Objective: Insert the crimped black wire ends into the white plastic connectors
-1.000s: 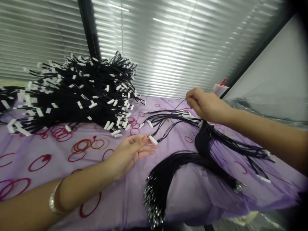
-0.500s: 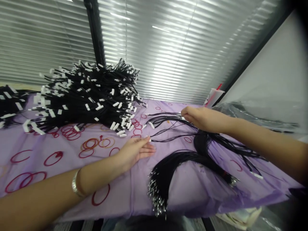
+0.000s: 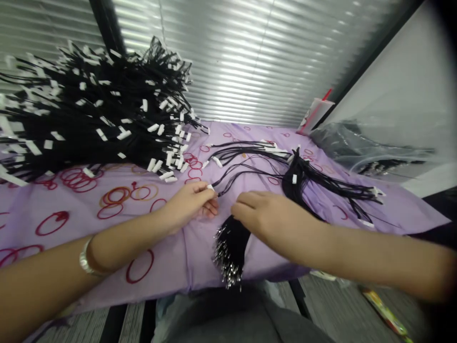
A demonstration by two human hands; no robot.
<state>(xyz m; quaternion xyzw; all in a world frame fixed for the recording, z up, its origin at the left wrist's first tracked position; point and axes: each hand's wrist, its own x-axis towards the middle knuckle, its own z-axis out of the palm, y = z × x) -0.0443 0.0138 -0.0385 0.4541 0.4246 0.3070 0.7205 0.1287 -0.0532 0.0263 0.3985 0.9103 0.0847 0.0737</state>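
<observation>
My left hand (image 3: 195, 202) pinches the white connector (image 3: 211, 189) at the end of a thin black cable (image 3: 237, 170). My right hand (image 3: 266, 216) is over the bundle of black wires with silver tips (image 3: 228, 259), its fingers curled down against the upper part. What lies between those fingertips is hidden. Behind both hands, several loose black cables with white connectors (image 3: 243, 151) lie across the table. To their right is a black cable bunch (image 3: 293, 181), partly covered by my right forearm.
A large heap of black cables with white connectors (image 3: 89, 124) stands at the back left. Red and orange rubber bands (image 3: 116, 196) are scattered over the purple table cover (image 3: 171, 271). A cup with a red straw (image 3: 314, 116) and a clear plastic bag (image 3: 342, 143) stand at the back right.
My right hand has come down from the far cables toward me, onto the silver-tipped bundle. My left hand still holds the connector end. The camera view has shifted, and the heap looks closer.
</observation>
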